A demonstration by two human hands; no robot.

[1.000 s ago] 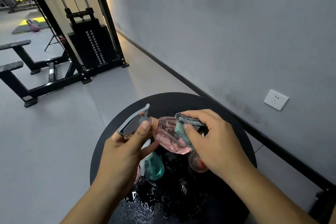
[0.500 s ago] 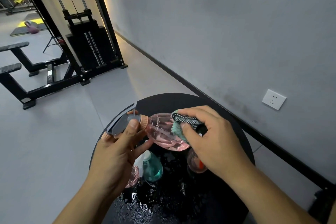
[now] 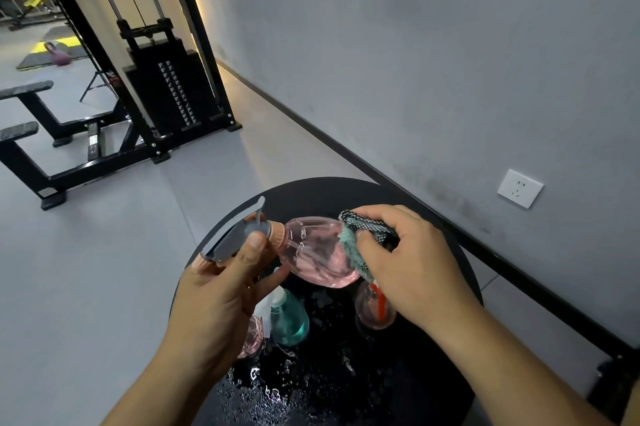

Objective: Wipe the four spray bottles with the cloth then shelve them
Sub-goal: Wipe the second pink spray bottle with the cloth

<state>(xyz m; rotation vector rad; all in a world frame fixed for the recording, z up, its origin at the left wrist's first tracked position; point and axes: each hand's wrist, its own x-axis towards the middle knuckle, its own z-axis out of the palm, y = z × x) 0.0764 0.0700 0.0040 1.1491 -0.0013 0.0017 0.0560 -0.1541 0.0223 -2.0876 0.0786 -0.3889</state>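
My left hand (image 3: pixel 221 290) grips the grey trigger head of a pink spray bottle (image 3: pixel 313 251), held sideways above a round black table (image 3: pixel 446 366). My right hand (image 3: pixel 412 263) presses a teal and grey cloth (image 3: pixel 356 240) against the bottle's wide end. Below on the table stand a teal bottle (image 3: pixel 289 320), a pink bottle with a red tube (image 3: pixel 374 308) and another pink bottle (image 3: pixel 252 335), partly hidden by my left hand.
Water drops (image 3: pixel 263 394) cover the near part of the table. A grey wall with a white socket (image 3: pixel 519 188) runs along the right. A black cable weight machine (image 3: pixel 162 93) and benches stand on the grey floor to the far left.
The held bottle has shifted a little left with my left hand. The cloth has slid along the bottle's body towards its wide end.
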